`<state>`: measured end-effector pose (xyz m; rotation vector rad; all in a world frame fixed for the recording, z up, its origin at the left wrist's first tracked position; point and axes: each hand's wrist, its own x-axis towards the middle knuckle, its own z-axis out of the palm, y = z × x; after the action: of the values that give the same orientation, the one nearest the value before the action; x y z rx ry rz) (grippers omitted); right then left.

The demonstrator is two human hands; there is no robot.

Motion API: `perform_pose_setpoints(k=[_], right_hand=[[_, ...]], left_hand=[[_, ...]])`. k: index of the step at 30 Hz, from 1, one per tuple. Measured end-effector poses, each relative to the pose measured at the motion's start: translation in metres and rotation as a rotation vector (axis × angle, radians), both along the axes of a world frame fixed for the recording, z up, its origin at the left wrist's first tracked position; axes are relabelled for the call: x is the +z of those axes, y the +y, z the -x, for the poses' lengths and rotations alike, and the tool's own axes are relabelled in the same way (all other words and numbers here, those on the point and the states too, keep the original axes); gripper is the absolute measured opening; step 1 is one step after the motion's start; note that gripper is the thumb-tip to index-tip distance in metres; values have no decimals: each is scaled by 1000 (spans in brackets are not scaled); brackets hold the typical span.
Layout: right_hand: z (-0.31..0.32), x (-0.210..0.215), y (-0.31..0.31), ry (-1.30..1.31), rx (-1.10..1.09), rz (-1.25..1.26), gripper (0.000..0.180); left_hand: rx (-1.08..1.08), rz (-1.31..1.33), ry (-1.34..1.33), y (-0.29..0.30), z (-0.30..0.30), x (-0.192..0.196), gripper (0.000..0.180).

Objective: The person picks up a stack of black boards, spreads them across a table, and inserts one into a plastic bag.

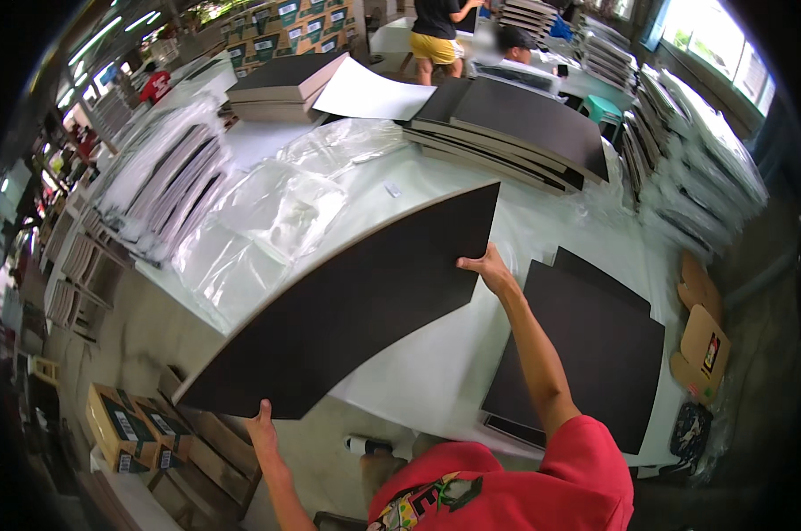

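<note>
The right hand (489, 270) pinches the long near edge of a large dark panel (347, 310), thumb on top and fingers curled under it, while the left hand (260, 425) clamps the panel's lower corner, fingers hidden beneath. Between the two grips the panel spans outward and away, tilted above the white table (436, 363), its far pale edge arcing over crumpled clear plastic bags (268, 217). Just right of the right hand lies a stack of dark panels (586, 354), flat on the table, near but apart from the held one. Beyond the panel's far corner sit taller stacks of dark boards (515, 133). Below the left hand, open floor gives way to cardboard boxes (144, 429).
</note>
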<state>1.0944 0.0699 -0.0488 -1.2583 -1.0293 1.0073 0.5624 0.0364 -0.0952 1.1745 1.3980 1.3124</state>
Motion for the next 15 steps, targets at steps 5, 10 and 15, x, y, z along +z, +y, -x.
perform_pose_setpoints(k=[5, 10, 15], right_hand=[[91, 55, 12, -19, 79, 184, 56], [202, 30, 29, -87, 264, 341, 52], [354, -9, 34, -307, 486, 267, 56]], left_hand=[[147, 9, -24, -62, 62, 1, 80], [270, 255, -362, -139, 117, 15, 65], [497, 477, -707, -233, 210, -19, 58]])
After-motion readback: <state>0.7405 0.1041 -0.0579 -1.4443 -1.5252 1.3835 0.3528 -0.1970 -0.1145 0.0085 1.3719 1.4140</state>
